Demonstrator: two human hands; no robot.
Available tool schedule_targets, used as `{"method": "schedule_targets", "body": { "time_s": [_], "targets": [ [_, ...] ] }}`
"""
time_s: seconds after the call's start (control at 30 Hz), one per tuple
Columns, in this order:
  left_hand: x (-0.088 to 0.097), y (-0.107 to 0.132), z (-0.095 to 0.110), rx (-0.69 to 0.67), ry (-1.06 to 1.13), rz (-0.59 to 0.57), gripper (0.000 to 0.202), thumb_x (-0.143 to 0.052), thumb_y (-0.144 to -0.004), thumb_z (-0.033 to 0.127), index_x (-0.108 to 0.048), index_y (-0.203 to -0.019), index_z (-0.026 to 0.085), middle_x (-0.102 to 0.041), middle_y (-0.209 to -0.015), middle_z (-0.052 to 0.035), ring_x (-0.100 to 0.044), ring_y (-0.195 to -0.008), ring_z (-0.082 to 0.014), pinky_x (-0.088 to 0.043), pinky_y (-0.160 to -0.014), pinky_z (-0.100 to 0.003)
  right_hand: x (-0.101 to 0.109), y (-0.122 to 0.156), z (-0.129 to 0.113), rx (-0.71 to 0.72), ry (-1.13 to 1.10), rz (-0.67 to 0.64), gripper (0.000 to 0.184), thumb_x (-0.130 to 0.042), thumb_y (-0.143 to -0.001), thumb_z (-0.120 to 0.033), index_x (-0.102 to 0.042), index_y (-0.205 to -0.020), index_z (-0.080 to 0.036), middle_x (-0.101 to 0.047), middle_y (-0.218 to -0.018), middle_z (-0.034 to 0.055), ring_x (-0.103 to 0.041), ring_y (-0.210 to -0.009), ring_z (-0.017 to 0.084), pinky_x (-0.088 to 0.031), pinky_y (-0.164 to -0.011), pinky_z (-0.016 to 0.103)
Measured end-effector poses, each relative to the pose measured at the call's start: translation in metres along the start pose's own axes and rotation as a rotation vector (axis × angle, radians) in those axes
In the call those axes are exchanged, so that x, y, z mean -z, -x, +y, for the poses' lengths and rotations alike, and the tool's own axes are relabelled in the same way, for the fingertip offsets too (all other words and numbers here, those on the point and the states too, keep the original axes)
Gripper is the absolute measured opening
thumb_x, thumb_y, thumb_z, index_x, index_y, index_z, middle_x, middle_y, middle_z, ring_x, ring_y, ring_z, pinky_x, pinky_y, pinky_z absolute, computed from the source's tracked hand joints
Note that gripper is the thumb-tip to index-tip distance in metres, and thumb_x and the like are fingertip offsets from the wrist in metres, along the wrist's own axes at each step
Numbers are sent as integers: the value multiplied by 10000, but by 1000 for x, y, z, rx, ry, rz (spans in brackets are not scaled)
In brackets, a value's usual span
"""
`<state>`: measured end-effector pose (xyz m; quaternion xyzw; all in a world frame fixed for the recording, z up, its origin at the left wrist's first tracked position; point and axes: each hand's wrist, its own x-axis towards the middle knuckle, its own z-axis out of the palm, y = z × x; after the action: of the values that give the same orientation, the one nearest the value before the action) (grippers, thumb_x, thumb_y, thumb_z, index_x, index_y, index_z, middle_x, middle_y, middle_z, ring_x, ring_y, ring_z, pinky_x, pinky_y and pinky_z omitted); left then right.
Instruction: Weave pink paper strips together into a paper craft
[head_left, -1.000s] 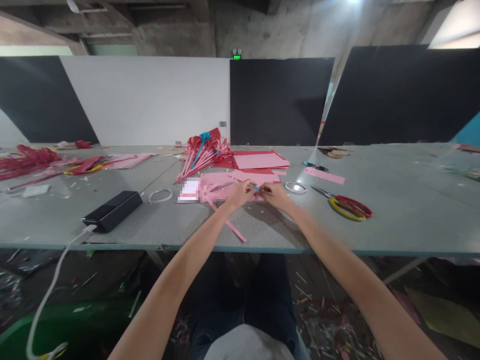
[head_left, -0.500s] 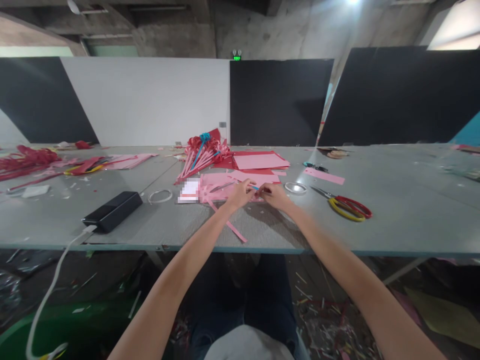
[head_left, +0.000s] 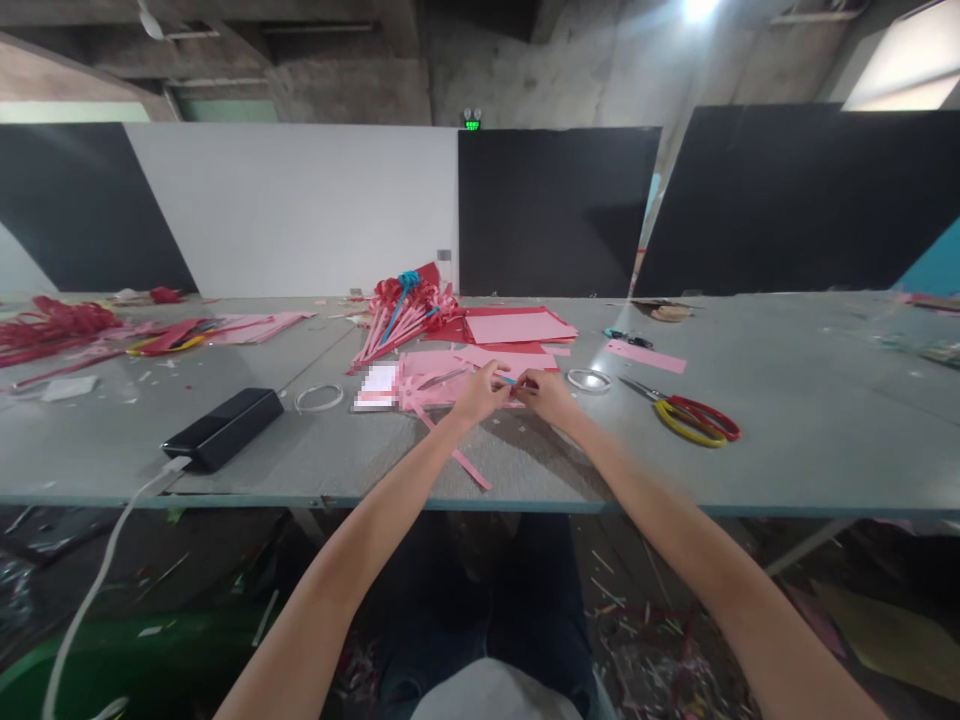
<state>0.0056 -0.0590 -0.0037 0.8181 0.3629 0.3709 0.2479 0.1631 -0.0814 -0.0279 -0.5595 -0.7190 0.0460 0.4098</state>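
My left hand (head_left: 482, 391) and my right hand (head_left: 546, 393) meet over the pink paper pieces in the middle of the table. Both are closed, fingertips pinched around a thin blue strip (head_left: 508, 380) that shows between them. Its ends are hidden by my fingers. Under and beside the left hand lie pink paper sheets (head_left: 420, 366) and a grey pointed tool (head_left: 442, 378). A narrow pink strip (head_left: 471, 468) runs toward the front edge. Behind my hands is a stack of pink and red sheets (head_left: 521, 325).
Right of my hands lie a white ring (head_left: 589, 380), scissors with red and yellow handles (head_left: 694, 420) and a pink card (head_left: 646, 356). To the left are another ring (head_left: 319, 398) and a black box (head_left: 223, 430) with a white cable. A ribbon bundle (head_left: 409, 310) lies farther back.
The camera view has tilted slightly, so the scene sits a little lower. Both hands keep nearly the same place and grip on the blue strip.
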Motion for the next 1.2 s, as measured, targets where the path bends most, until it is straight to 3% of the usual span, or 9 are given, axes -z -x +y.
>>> {"method": "schedule_targets", "body": {
  "time_s": [0.13, 0.37, 0.5, 0.63, 0.77, 0.9, 1.2],
  "targets": [
    [0, 0, -1, 9, -68, 80, 394, -604, -723, 105, -534, -1108, 153, -700, -728, 0, -666, -699, -162, -492, -668, -246, 2, 1, -8, 49, 60, 0, 107, -542, -768, -217, -635, -768, -164, -653, -735, 60, -569, -656, 159, -388, -612, 258],
    [0, 1, 2, -19, -97, 153, 423, -620, -734, 138, -526, -1147, 160, -722, -786, -20, -678, -758, -169, -474, -706, -243, 4, 1, -13, 90, 83, 36, 133, -499, -797, -204, -625, -809, -165, -649, -765, 64, -568, -673, 160, -381, -621, 257],
    [0, 2, 5, -42, -137, 191, 398, -596, -727, 106, -539, -1117, 162, -703, -711, 3, -666, -702, -155, -460, -676, -231, 3, 1, -13, 126, 106, 66, 130, -495, -798, -186, -623, -812, -165, -645, -760, 55, -558, -665, 152, -375, -622, 250],
    [-2, 0, 2, -57, -147, 201, 348, -586, -752, 124, -560, -1097, 163, -702, -730, -7, -654, -703, -150, -456, -674, -234, 3, 1, -14, 135, 128, 107, 129, -503, -798, -163, -632, -816, -158, -655, -779, 66, -565, -679, 159, -377, -630, 254],
    [-3, -1, -4, -50, -290, 158, 115, -571, -803, 231, -661, -845, 174, -712, -860, -53, -650, -793, -181, -445, -679, -254, 5, 2, -14, 122, 150, 99, 127, -512, -792, -136, -634, -805, -168, -668, -797, 68, -582, -708, 168, -385, -648, 260],
    [-3, -1, -6, -54, -422, 149, 125, -569, -792, 244, -671, -782, 171, -700, -865, -58, -625, -793, -191, -409, -634, -257, 6, 4, -16, 132, 143, 65, 134, -517, -786, -121, -634, -826, -173, -674, -844, 72, -591, -738, 168, -393, -658, 256],
    [-2, -1, -1, -53, -392, 126, 118, -557, -764, 182, -669, -756, 147, -674, -810, -62, -587, -751, -169, -405, -651, -253, 4, 4, -18, 167, 149, 71, 148, -489, -798, -116, -626, -795, -171, -667, -818, 68, -582, -725, 167, -374, -642, 255]
  ]
}}
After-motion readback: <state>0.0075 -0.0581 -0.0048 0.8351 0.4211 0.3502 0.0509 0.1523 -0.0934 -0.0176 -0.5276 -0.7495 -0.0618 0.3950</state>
